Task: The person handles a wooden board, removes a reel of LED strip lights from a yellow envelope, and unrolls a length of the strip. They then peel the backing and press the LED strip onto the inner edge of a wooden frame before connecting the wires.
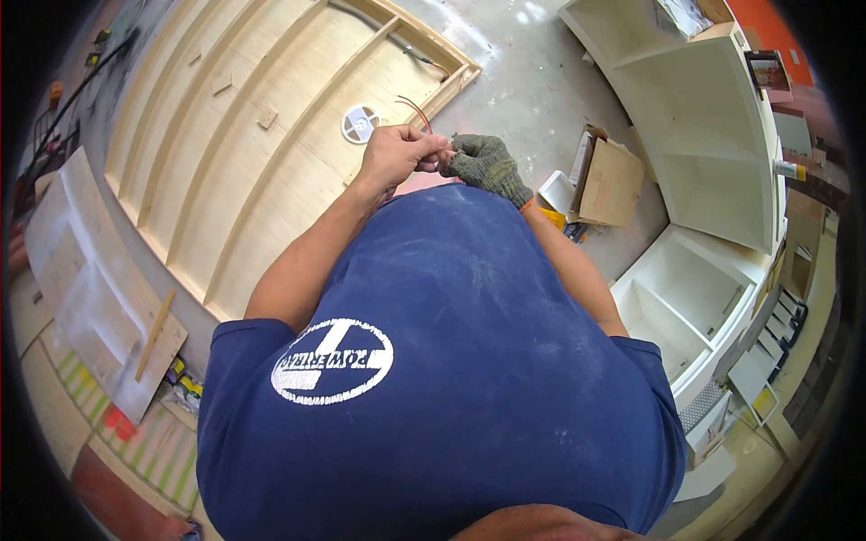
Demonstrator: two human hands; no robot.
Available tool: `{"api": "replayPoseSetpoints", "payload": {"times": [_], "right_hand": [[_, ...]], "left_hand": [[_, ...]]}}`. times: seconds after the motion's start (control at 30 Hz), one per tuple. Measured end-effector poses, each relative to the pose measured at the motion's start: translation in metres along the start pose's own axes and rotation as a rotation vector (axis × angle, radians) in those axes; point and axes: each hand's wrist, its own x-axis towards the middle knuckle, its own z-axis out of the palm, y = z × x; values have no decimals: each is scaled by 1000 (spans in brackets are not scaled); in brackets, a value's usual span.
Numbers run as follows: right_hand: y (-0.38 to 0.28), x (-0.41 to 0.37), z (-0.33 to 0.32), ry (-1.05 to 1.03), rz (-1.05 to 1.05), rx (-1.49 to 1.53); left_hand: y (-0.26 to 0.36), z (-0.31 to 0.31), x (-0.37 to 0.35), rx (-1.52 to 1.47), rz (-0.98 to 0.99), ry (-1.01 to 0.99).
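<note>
In front of my chest, my hands meet over a thin red and black wire [418,111]. My bare left hand [397,156] is closed, its thumb and fingers pinching at the wire's lower part. My right hand [488,168], in a dark grey-green knitted glove with the fingertips bare, is also closed and touches the left fingertips at the same spot. A loose end of the wire curves up and left above the fingers. What exactly sits between the fingertips is too small to make out. Just left of the wire, a white reel [360,123] lies on the wooden panel.
A large framed plywood panel [298,117] with curved ribs fills the left; a cable [419,56] runs inside its far corner. On the right stand white cabinets [690,117]. An opened cardboard box [612,183] is on the grey floor [532,99]. Boards [95,288] lean at far left.
</note>
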Motion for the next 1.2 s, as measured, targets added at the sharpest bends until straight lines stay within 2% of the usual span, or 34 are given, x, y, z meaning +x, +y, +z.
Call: {"api": "replayPoseSetpoints", "payload": {"times": [0.13,0.2,0.43,0.63,0.8,1.2], "right_hand": [[-1,0,0,3,4,-77],[5,1,2,9,0,19],[7,1,1,-12,34,34],[16,4,2,-6,36,23],[15,3,1,7,61,-107],[17,0,1,0,15,-27]], "left_hand": [[2,3,-1,21,-8,28],[3,4,-2,35,-21,40],[-6,2,0,-2,-5,-1],[-5,4,-2,25,-23,39],[-4,5,-3,28,-19,17],[-10,4,-1,2,-23,28]]}}
